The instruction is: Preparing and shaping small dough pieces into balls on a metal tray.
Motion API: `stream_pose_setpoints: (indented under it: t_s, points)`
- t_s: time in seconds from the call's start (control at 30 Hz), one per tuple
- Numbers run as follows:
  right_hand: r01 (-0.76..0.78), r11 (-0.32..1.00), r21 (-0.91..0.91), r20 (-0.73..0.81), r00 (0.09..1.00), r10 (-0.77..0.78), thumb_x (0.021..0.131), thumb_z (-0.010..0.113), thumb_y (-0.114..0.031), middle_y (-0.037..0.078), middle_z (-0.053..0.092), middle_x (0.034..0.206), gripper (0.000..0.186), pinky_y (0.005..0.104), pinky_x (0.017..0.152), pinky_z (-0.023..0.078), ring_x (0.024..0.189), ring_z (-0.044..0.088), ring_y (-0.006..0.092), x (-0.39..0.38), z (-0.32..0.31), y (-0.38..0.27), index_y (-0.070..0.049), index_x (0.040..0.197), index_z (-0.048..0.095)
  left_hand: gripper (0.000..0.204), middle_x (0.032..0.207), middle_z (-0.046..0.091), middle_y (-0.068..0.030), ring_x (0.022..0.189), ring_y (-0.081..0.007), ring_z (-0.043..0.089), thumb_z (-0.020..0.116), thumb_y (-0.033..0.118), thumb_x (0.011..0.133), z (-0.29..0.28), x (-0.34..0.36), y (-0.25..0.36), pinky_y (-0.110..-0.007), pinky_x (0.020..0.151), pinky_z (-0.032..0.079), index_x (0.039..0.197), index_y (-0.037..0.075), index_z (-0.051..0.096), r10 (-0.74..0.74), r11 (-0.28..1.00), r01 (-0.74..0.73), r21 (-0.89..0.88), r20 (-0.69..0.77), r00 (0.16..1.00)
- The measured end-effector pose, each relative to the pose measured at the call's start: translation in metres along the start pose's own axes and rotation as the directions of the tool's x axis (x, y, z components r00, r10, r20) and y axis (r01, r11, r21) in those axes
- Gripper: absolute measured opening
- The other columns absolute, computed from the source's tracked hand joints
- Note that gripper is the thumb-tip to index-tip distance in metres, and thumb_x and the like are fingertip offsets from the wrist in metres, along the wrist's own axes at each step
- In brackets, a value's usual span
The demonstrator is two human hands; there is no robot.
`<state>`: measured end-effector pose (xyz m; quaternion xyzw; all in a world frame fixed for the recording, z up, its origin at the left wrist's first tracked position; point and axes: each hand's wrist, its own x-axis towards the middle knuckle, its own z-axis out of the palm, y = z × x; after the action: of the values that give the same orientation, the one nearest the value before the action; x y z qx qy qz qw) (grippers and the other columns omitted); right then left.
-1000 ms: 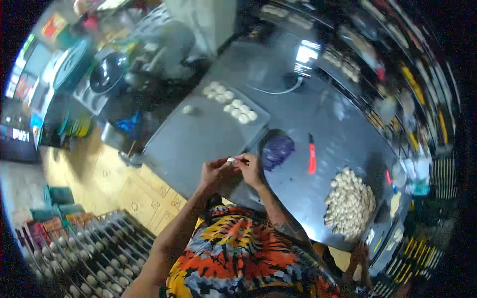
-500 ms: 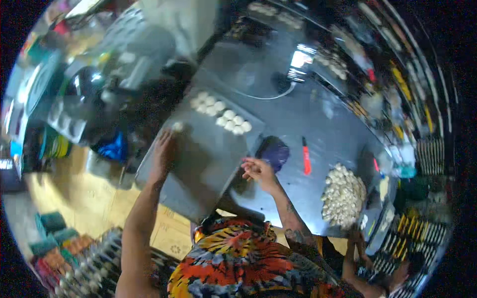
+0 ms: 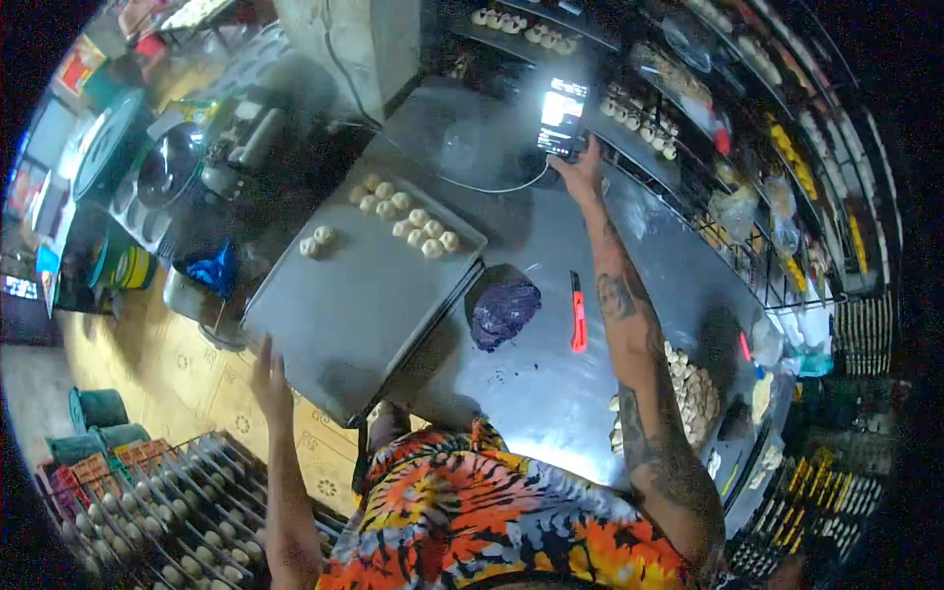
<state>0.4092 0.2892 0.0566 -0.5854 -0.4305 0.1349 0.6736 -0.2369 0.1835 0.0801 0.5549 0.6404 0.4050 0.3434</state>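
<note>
My right arm stretches to the far side of the table, where my right hand (image 3: 582, 175) grips the lower end of a lit phone (image 3: 562, 110), thumb on one side and fingers on the other. A white cable runs from the phone. My left hand (image 3: 271, 382) hangs beside the near left edge of a metal tray (image 3: 344, 305), fingers stretched and holding nothing. On the tray, white dough balls (image 3: 418, 231) sit in two clusters at the far side. Two more dough balls (image 3: 317, 241) sit by its left edge.
Right of the tray lie a purple mound of paste (image 3: 506, 310) and a red box cutter (image 3: 578, 320). My right arm partly covers a pile of pale dough pieces (image 3: 696, 391). Racks with dough balls (image 3: 187, 531) stand at lower left, with more shelves (image 3: 649, 128) along the far right.
My right hand has gone from beside the tray to the phone. My left hand has drawn back from the tray's left edge toward me. The view has shifted and become sharper.
</note>
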Motion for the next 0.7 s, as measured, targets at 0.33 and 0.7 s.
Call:
stream_pose_setpoints:
  t_s: [0.33,0.7]
  points:
    - [-0.144,0.873,-0.465,-0.054,0.989,0.135,0.077,0.082,-0.024,0.016,0.063,0.118,0.08,0.0362,0.086,0.053,0.099,0.065,0.0258,0.007,0.006,0.002,-0.007,0.144,0.041,0.042,0.109,0.07,-0.0166,0.097,-0.0233,0.065,0.056,0.004,0.087,-0.11,-0.287,-0.145,-0.029,0.086,0.05,0.128,-0.003,0.062,-0.51,0.829,0.555,0.066,-0.315,0.8]
    - [0.117,0.836,-0.536,-0.112,0.972,-0.208,0.071,0.084,-0.014,0.019,0.061,0.122,0.09,0.0392,0.086,0.054,0.1,0.065,0.0299,0.021,0.008,-0.001,-0.003,0.146,0.034,0.031,0.091,0.066,-0.0108,0.072,-0.0175,0.059,0.06,0.006,0.095,-0.11,-0.357,-0.202,-0.028,0.065,0.048,0.125,0.0,0.063,-0.823,0.555,0.793,-0.251,-0.027,0.568]
